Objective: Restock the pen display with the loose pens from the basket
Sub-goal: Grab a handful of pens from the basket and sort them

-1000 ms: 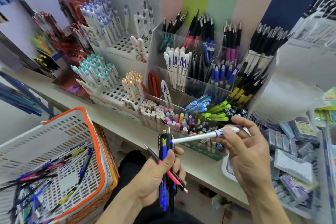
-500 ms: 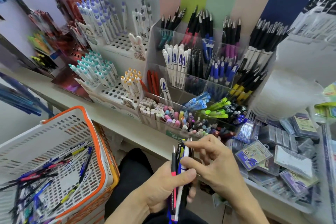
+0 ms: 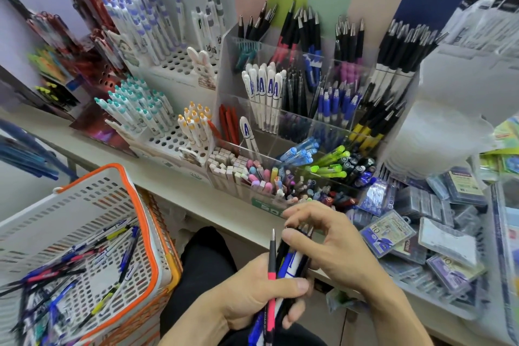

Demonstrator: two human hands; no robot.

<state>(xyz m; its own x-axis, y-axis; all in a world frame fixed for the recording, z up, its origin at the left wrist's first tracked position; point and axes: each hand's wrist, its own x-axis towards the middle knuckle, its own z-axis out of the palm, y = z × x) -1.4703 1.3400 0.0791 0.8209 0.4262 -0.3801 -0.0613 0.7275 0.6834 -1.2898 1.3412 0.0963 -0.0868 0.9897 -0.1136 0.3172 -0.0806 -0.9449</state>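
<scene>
Left hand [image 3: 252, 292] grasps a bundle of pens [image 3: 283, 264] upright, thumb clamped across the barrels; a pink-grip pen [image 3: 271, 270] sticks up at the bundle's left side. Right hand [image 3: 328, 244] curls over the bundle's top, fingertips [image 3: 289, 236] pinching among the pen ends; which pen it has picked cannot be told. Both hands are held just off the near edge of the worktop [image 3: 179, 188].

Pen display [image 3: 323, 98]: clear tiered compartments at the back centre of the worktop, sorted by type, with white pens marked A, blue-grip pens, black pens with yellow grips, and green ones lower down. Basket [image 3: 118, 233], white with an orange rim, sits left of the person below the worktop's near edge, many loose pens still on its bottom.

Judgement: step in hand is singling one pen out of the bundle. To do well: pull straight up along the barrel, keep the left thumb firm so neighbours do not ride up, read grip colour before choosing a compartment, drop it in with the same end up as its neighbours.
</scene>
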